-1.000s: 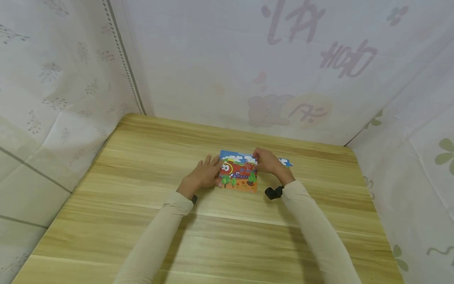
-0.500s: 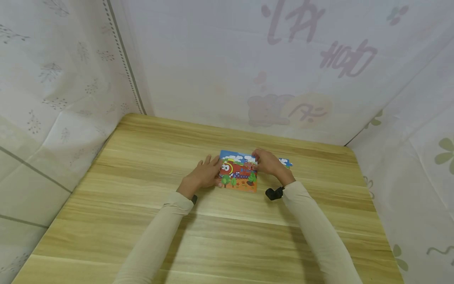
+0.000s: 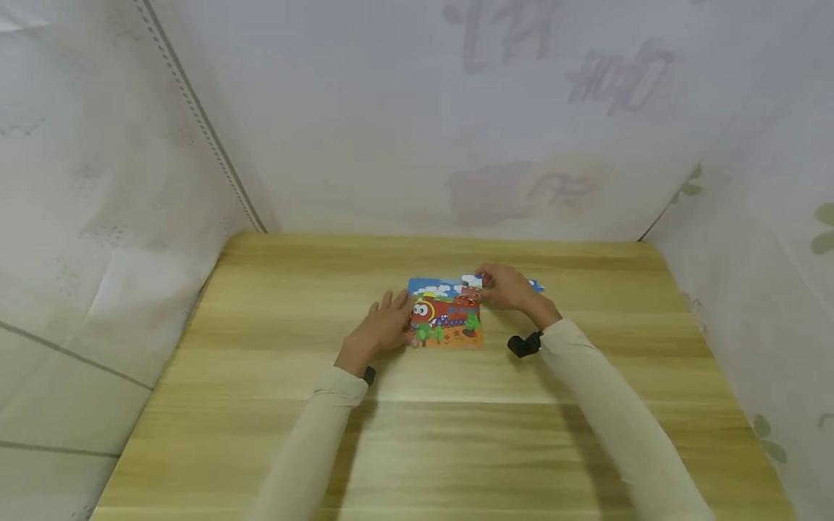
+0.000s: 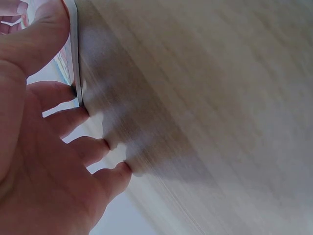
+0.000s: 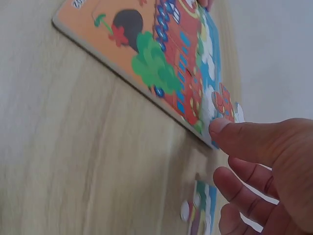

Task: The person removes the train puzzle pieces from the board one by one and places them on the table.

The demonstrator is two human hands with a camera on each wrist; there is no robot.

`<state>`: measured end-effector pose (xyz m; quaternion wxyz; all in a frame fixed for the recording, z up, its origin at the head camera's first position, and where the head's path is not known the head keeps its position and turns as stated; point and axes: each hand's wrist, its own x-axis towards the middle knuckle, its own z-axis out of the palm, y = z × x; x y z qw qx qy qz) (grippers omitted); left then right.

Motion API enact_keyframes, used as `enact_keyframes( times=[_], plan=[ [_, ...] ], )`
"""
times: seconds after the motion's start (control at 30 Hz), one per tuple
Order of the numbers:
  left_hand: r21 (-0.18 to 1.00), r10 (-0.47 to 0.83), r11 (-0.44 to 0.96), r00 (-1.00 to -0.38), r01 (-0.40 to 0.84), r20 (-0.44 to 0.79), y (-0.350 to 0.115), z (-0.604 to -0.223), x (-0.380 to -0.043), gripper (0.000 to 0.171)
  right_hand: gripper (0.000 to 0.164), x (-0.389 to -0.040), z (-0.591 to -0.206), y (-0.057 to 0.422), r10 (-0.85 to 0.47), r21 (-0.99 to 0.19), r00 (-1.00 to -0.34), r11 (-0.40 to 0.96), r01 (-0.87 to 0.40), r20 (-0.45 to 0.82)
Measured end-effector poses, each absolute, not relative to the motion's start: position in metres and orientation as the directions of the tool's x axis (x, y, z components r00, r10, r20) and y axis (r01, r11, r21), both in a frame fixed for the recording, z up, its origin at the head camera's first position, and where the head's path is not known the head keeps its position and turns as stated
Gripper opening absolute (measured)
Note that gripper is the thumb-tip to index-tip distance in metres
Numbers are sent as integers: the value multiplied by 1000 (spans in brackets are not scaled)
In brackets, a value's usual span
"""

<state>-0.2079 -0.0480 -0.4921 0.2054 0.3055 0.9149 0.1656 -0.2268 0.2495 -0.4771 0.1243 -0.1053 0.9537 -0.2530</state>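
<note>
A jigsaw puzzle (image 3: 446,318) with a red cartoon train lies on the wooden table. My left hand (image 3: 388,323) rests at its left side. In the left wrist view the thumb (image 4: 49,29) lies against the board's edge, and the other fingertips reach down to the tabletop. At the far right corner, my right hand (image 3: 507,285) pinches a jigsaw piece (image 5: 226,102) printed in red and white. That piece sits over the puzzle's corner, out of line with the picture; the index finger is hidden behind it. Below the right fingers lies another jigsaw piece (image 5: 200,208).
The loose piece (image 3: 536,285) lies right of the puzzle, partly behind the right hand. The wooden table (image 3: 430,449) ends at a pale printed cloth (image 3: 365,130) at the back, with more cloth at both sides. A black device (image 3: 523,345) sits at the right wrist.
The head view has tilted and shifted. The pinched piece, earlier nearly in line with the picture, now stands out of line at the far right corner. The left hand stays at the puzzle's left edge.
</note>
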Motion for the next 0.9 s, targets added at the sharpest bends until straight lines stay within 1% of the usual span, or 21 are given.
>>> enact_keyframes(
  times=[0.1, 0.23, 0.4, 0.57, 0.67, 0.77, 0.9],
  plan=[
    [427, 615, 765, -744, 482, -262, -55, -499, -207, 92, 47, -227, -478, 250, -276, -530, -949, 833, -158, -150],
    [435, 549, 798, -801, 417, -239, -79, -511, -197, 91, 44, -245, -483, 234, -338, -543, -934, 809, -226, -114],
    [472, 475, 819, -847, 326, -238, -107, -523, -174, 90, 43, -257, -500, 219, -392, -573, -911, 779, -255, -128],
    [448, 397, 854, -887, 264, -235, -130, -525, -161, 90, 45, -273, -515, 209, -444, -579, -886, 760, -293, -135],
    [455, 393, 848, -898, 271, -197, -132, -522, -165, 89, 43, -281, -516, 219, -429, -581, -896, 760, -292, -111],
    [464, 408, 839, -893, 283, -191, -127, -519, -172, 90, 43, -285, -514, 240, -414, -596, -906, 750, -286, -86],
    [432, 455, 837, -866, 336, -208, -112, -515, -185, 90, 43, -273, -514, 277, -372, -612, -925, 749, -254, -71]
  ],
)
